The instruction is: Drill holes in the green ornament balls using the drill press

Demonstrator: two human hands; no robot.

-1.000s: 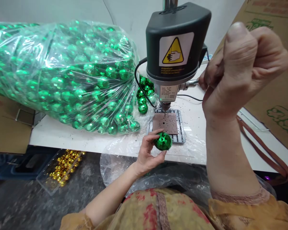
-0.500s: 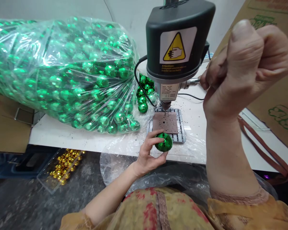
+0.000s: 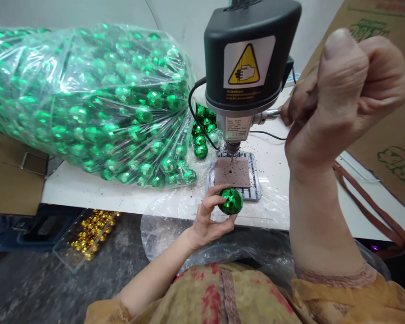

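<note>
Between the thumb and fingers of my left hand [image 3: 212, 216] is a shiny green faceted ball [image 3: 231, 201], held at the front edge of the drill press base [image 3: 255, 180]. My right hand [image 3: 347, 90] is raised and closed at the feed handle [image 3: 274, 114] of the drill press [image 3: 248, 58]; the fingers hide the handle's end. Below the chuck [image 3: 232, 146], a brown board [image 3: 232, 172] with a small dark hole lies on the slotted base. Dark shavings are scattered about it.
A large clear bag of green balls [image 3: 97, 103] fills the left of the white table [image 3: 97, 193]. Loose green balls [image 3: 200, 146] lie beside it. A bin of gold balls [image 3: 91, 234] is lower left. Cardboard boxes [image 3: 391, 135] stand right and left. A black cable [image 3: 191, 105] loops beside the drill.
The green ball has turned slightly in my left hand, so its face catches the light differently and a dark spot shows. My right hand stays almost in place at the handle.
</note>
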